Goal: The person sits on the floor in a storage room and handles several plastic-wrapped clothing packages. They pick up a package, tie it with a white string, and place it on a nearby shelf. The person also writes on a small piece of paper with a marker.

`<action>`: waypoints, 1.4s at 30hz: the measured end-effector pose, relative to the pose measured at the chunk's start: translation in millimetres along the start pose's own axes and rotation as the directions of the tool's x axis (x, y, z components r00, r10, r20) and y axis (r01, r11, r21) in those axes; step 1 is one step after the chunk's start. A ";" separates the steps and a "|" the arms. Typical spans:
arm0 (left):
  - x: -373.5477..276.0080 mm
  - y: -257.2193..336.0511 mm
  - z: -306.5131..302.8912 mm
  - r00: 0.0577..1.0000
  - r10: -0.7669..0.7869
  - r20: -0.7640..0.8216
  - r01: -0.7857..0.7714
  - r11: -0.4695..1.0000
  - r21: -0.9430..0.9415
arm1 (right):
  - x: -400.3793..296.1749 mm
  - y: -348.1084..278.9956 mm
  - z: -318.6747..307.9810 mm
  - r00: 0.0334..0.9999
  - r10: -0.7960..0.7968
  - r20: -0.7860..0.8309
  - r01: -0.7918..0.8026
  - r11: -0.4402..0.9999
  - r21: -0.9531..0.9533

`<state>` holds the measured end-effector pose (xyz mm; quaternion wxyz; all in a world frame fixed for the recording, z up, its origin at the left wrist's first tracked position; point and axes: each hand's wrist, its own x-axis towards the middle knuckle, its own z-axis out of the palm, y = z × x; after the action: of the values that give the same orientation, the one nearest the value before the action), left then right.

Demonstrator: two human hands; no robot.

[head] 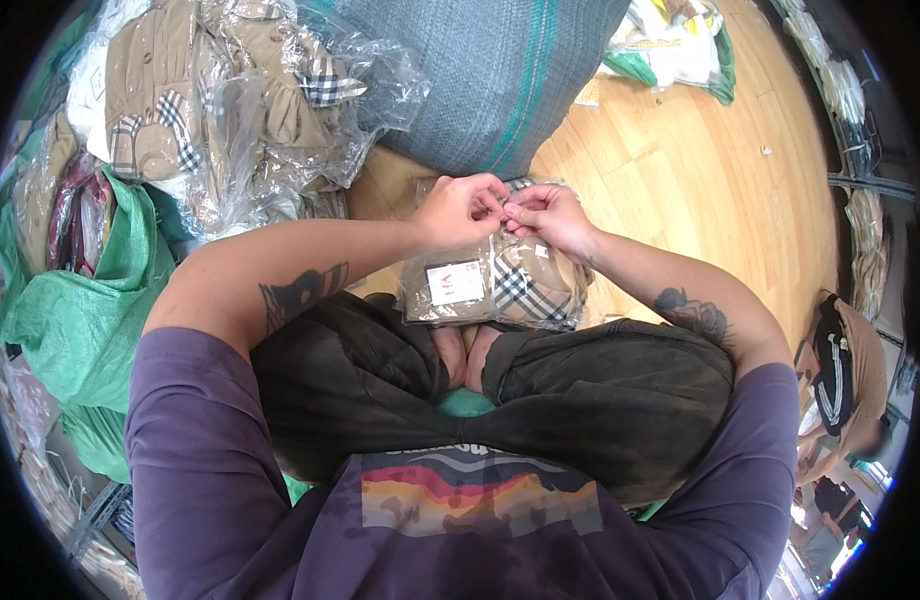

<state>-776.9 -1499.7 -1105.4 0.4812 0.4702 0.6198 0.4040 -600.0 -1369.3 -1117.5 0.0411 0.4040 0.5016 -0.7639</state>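
Between my knees lies a stack of tan garments in clear plastic bags (452,306), with checked trim and a white card bearing writing. A thin pale tie strip (493,279) runs over its middle, up towards my fingers. My left hand (463,210) and my right hand (553,217) meet above the stack, fingertips almost touching. Each pinches thumb against fingers at the upper part of the strip; its ends are too small to make out. The far side of the stack is partly hidden by my hands.
Just beyond the stack stands a big grey-blue woven sack (467,82). More bagged tan garments (227,97) are heaped at left, above a green woven sack (92,315). White and green packaging (670,52) lies on the wooden floor (700,187). Another person (842,367) is at the right edge.
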 end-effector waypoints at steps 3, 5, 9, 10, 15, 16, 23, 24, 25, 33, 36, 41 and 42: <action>5.0 -2.6 -4.7 0.997 -0.059 0.049 0.061 0.997 -0.036 | -0.5 -2.2 -1.6 0.998 -0.027 0.049 0.029 0.999 -0.032; 8.0 -2.5 -7.4 0.995 -0.083 0.059 0.086 0.995 -0.055 | -0.1 -2.5 -5.2 0.995 -0.049 0.090 0.054 0.997 -0.050; 11.7 -4.2 -9.7 0.992 -0.076 0.099 0.082 0.995 -0.059 | 3.8 -1.7 -12.3 0.986 -0.086 0.145 0.095 0.994 -0.060; 11.4 -5.2 -8.7 0.995 -0.055 0.080 0.059 0.997 -0.050 | 4.1 -1.9 -12.2 0.984 -0.093 0.153 0.103 0.993 -0.058; 9.4 -16.4 -5.9 0.998 0.043 0.043 -0.042 0.999 -0.016 | 2.0 -7.5 -8.3 0.983 -0.112 0.148 0.134 0.980 -0.145; 9.4 -16.2 -6.3 0.995 0.084 0.053 -0.088 0.993 0.076 | 1.0 -8.9 -7.6 0.982 -0.117 0.147 0.144 0.973 -0.182; 8.2 -3.9 -0.4 0.986 0.155 0.055 -0.164 0.940 0.298 | -1.7 -13.8 -5.8 0.959 -0.246 0.141 0.282 0.869 -0.407; 6.9 0.0 0.7 0.985 0.159 0.059 -0.170 0.925 0.339 | -0.4 -12.6 -6.5 0.952 -0.272 0.142 0.307 0.857 -0.413; 5.9 0.6 2.4 0.979 0.197 0.050 -0.202 0.921 0.334 | 1.5 -11.5 -6.6 0.944 -0.297 0.145 0.331 0.845 -0.420; 8.7 -0.5 -3.0 0.977 0.161 0.136 -0.193 0.944 0.268 | -10.1 -13.8 -8.5 0.851 -0.467 0.240 0.504 0.599 -0.622; 10.5 -2.1 -6.2 0.983 0.034 0.180 -0.057 0.991 0.123 | -14.6 -17.7 -5.7 0.786 -0.538 0.305 0.576 0.457 -0.678; 18.2 -10.2 -10.6 0.984 -0.025 0.176 0.048 0.991 -0.128 | -13.7 -12.1 -10.2 0.702 -0.575 0.419 0.672 0.340 -0.658; 19.4 -7.2 -11.9 0.980 -0.049 0.195 0.071 0.991 -0.113 | -14.4 -11.5 -10.3 0.694 -0.574 0.435 0.680 0.326 -0.656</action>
<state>-791.8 -1483.0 -1114.0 0.5778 0.4584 0.5593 0.3785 -589.8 -1360.4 -1101.3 -0.0555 0.0695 0.8919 -0.4434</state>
